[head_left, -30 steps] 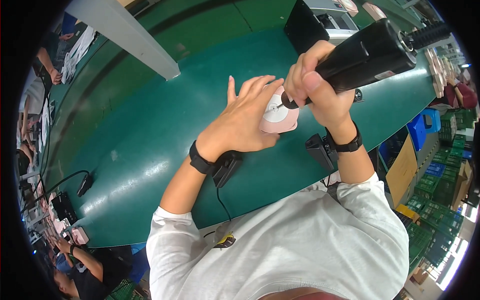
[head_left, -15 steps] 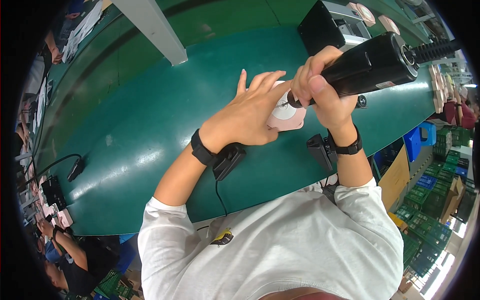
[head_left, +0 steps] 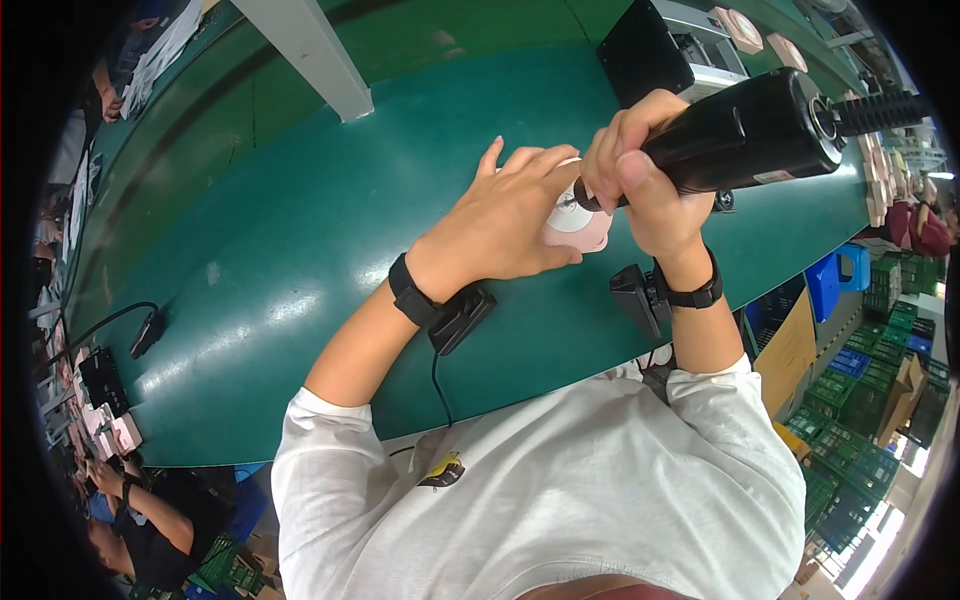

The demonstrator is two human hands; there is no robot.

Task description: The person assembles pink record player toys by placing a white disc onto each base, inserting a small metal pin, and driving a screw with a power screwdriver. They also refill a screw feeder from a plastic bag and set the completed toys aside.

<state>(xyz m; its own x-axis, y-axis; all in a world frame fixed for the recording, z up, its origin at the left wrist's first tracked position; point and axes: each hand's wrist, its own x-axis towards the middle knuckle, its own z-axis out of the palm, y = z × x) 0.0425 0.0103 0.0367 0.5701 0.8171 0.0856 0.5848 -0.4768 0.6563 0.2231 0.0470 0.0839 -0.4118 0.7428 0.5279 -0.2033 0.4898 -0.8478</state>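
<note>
My right hand (head_left: pixel 645 175) is wrapped round the front of a black electric screwdriver (head_left: pixel 745 135), its thumb lying along the body. The tool is tilted, with its bit pointing down and left onto the white round centre of a pale pink plastic housing (head_left: pixel 590 236). My left hand (head_left: pixel 510 215) grips that housing from the left, thumb at the near edge and fingers over the far side, hiding much of it. Whether the bit sits in a screw cannot be made out. Each wrist wears a black strap with a small black device.
A black and silver machine (head_left: pixel 675 55) stands at the back right, near pink housings (head_left: pixel 738 30). A grey post (head_left: pixel 310 55) rises at the back of the green table (head_left: pixel 280 250). A cable end (head_left: pixel 148 333) lies far left. Other people work at the left and right edges.
My left hand and the pink housing have shifted slightly right and away from me; the left thumb reaches further along the near edge. The right hand keeps the screwdriver on the housing.
</note>
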